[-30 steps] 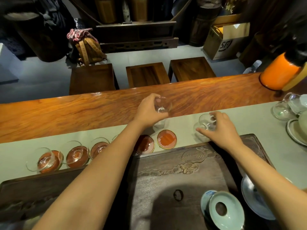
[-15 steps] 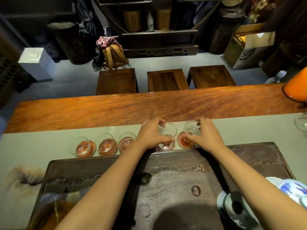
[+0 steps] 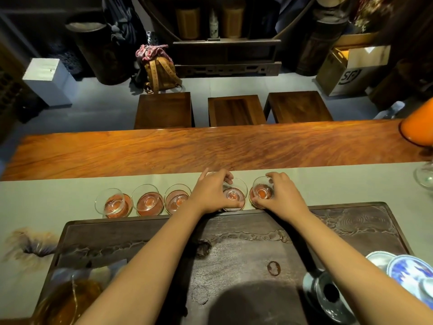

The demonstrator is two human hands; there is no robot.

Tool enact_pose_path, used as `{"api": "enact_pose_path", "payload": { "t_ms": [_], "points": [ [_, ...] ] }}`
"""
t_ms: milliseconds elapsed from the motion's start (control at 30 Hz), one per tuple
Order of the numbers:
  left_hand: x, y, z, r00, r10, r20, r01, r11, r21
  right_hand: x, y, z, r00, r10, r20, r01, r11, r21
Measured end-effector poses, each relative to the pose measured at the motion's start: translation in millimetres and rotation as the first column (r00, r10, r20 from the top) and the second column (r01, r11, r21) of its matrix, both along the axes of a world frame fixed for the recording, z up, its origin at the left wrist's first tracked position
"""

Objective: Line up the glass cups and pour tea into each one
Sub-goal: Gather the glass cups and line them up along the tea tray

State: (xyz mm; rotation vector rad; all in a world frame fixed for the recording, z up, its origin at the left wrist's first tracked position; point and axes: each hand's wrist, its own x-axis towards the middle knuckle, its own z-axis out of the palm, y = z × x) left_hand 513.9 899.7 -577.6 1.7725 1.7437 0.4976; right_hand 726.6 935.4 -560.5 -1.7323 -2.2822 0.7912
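Beyond the dark tray [image 3: 234,254], both hands seat cups on coasters: left hand [image 3: 210,195] fingers closed around the fourth cup [image 3: 234,194], right hand [image 3: 278,195] gripping the fifth cup [image 3: 262,191]. Centre each cup before releasing, matching the three-cup row [image 3: 147,200] on the table [image 3: 58,195].

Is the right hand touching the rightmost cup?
Touching. The head view shows the right hand with fingers on the rim of the rightmost cup.

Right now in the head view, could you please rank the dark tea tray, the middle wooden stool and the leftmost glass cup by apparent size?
1. Dark tea tray, though nearest the camera.
2. Middle wooden stool, though farthest away.
3. Leftmost glass cup.
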Motion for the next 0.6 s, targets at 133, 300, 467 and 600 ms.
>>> {"api": "enact_pose_path", "payload": {
  "t_ms": [133, 300, 467, 600],
  "points": [
    [0.1, -2.4, 2.4, 1.0, -0.011, -0.021, 0.011, 1.0, -0.011, -0.4, -1.2, 1.3, 1.0, 0.009, 0.013, -0.009, 1.0, 0.003],
    [0.6, -4.1, 3.9, 0.999, -0.014, -0.045, 0.015, 1.0, 0.004, -0.2, -4.6, 4.3, 0.998, 0.022, 0.057, -0.021, 1.0, -0.006],
    [4.4, -5.1, 2.8, 0.998, -0.006, -0.058, 0.007, 1.0, 0.021, -2.2, -7.2, 5.3, 0.997, 0.028, 0.076, -0.027, 1.0, -0.007],
    [3.7, -5.8, 2.6, 0.998, -0.013, -0.065, 0.013, 1.0, 0.008, -2.2, -8.8, 6.4, 0.996, 0.033, 0.082, -0.032, 0.999, -0.011]
  ]
}}
